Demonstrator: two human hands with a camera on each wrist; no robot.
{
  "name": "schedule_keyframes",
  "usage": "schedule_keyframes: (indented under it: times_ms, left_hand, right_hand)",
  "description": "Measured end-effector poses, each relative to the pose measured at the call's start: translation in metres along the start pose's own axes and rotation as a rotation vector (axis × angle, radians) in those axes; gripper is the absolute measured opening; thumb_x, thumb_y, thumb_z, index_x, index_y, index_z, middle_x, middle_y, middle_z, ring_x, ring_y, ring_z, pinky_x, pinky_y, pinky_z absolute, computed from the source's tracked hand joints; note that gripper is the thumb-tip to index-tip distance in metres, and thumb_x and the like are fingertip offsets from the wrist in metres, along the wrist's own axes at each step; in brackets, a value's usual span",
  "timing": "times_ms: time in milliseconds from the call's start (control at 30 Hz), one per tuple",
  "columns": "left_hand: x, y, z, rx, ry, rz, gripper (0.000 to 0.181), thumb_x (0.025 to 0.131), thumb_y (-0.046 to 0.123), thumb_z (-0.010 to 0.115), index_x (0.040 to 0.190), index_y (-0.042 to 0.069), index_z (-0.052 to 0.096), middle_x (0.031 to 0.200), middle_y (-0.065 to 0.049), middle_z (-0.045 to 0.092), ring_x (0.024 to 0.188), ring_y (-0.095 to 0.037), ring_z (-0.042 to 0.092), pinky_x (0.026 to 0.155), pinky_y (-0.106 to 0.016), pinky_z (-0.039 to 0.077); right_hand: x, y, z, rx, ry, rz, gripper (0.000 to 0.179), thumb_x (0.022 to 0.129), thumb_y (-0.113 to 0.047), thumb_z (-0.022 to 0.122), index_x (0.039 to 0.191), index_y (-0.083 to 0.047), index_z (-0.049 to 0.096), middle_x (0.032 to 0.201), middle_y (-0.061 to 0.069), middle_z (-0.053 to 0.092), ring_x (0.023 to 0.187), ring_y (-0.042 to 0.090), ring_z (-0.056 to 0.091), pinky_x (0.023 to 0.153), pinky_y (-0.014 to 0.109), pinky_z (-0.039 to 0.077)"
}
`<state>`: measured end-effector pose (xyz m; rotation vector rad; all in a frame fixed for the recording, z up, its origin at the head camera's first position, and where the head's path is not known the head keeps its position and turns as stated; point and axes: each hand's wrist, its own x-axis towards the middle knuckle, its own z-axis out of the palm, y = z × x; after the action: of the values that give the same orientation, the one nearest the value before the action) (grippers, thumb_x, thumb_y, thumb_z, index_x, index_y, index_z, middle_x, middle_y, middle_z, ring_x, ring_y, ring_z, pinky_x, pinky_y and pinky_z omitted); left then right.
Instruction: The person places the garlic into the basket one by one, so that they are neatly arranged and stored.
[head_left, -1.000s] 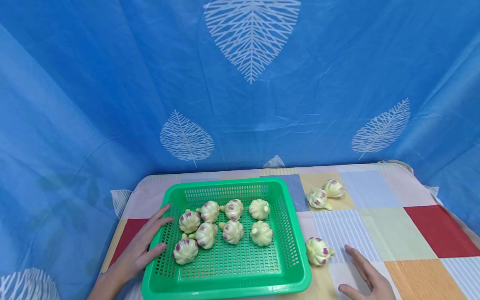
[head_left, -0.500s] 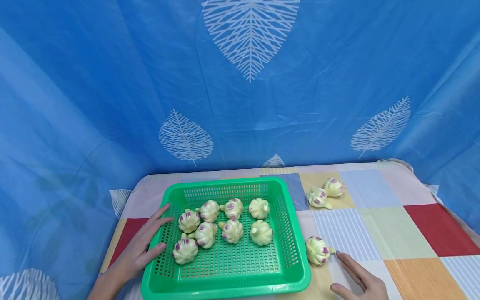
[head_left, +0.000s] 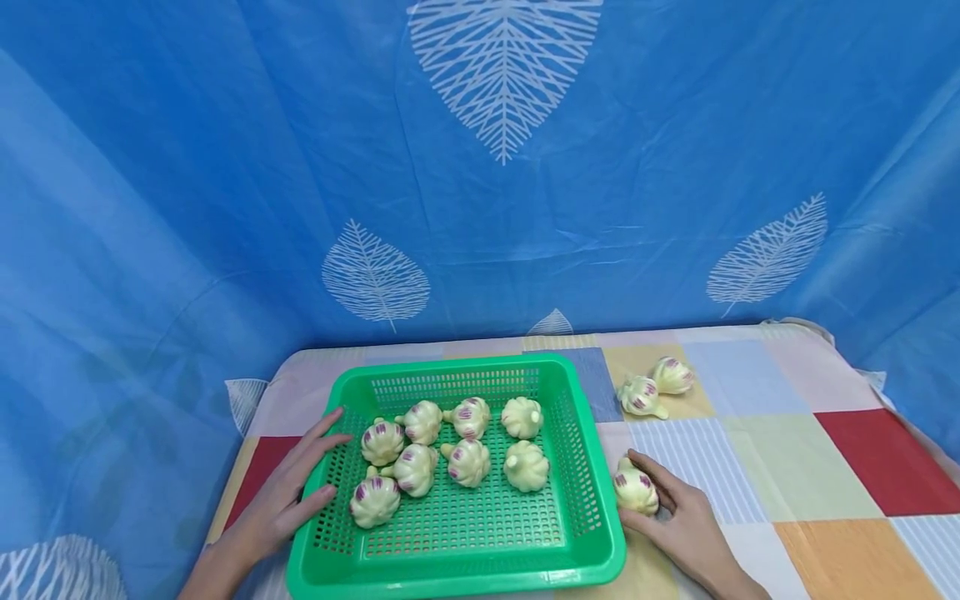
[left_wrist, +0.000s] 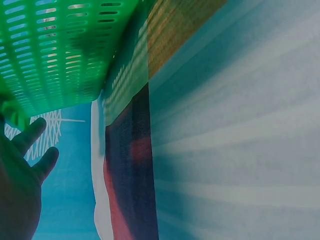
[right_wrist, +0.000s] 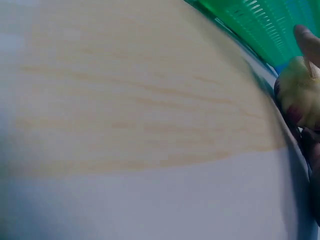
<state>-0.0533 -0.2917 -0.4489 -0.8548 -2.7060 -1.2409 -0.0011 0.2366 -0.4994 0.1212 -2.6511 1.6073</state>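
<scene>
My right hand (head_left: 686, 529) grips a garlic bulb (head_left: 633, 490) just outside the right side of a green plastic basket (head_left: 457, 583). Thumb and fingers lie on either side of this purple-streaked bulb; the right wrist view shows the thumb (right_wrist: 307, 42) across the bulb. At the basket's left rim rests my left hand (head_left: 281, 500), its fingers extended over the edge. Part of that hand (left_wrist: 20, 185) also shows below the basket wall in the left wrist view. Several garlic bulbs (head_left: 468, 462) lie inside the basket in loose rows.
Farther back, two more garlic bulbs (head_left: 640, 396) lie close together on the patchwork tablecloth (head_left: 780, 467). A blue curtain (head_left: 630, 208) with white leaf prints hangs behind the table and at both sides.
My right hand has moved left and forward, from beside the near bulb to around it. That bulb has turned, its stem now pointing away. The left hand stays at the basket rim.
</scene>
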Motion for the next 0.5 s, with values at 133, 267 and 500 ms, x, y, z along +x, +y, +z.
schedule_keyframes:
  times_ms: [133, 267, 500]
  left_hand:
    - [0.000, 0.000, 0.001, 0.002, 0.002, -0.002, 0.057, 0.091, 0.007, 0.061, 0.146, 0.007, 0.048, 0.166, -0.008, 0.021, 0.150, -0.013, 0.020, 0.111, -0.011, 0.015]
    - [-0.001, 0.000, 0.002, 0.000, 0.005, 0.003, 0.057, 0.091, 0.007, 0.061, 0.147, 0.007, 0.048, 0.166, -0.009, 0.021, 0.150, -0.014, 0.020, 0.111, -0.011, 0.015]
    - [0.001, 0.002, 0.001, 0.000, 0.007, 0.001, 0.057, 0.090, 0.007, 0.062, 0.146, 0.007, 0.048, 0.166, -0.008, 0.021, 0.150, -0.013, 0.020, 0.110, -0.012, 0.016]
  right_hand:
    - [0.011, 0.000, 0.000, 0.070, -0.035, -0.001, 0.067, 0.084, -0.020, 0.084, 0.144, -0.007, 0.056, 0.141, 0.017, 0.057, 0.114, -0.001, 0.059, 0.086, 0.019, 0.052]
    - [0.017, 0.003, -0.004, 0.229, -0.118, 0.020, 0.064, 0.084, -0.010, 0.082, 0.141, 0.001, 0.056, 0.135, 0.025, 0.059, 0.109, 0.010, 0.067, 0.081, 0.029, 0.057]
    - [0.023, 0.002, -0.011, 0.303, -0.179, 0.093, 0.064, 0.083, -0.008, 0.083, 0.140, 0.004, 0.056, 0.137, 0.028, 0.056, 0.102, 0.019, 0.071, 0.079, 0.034, 0.058]
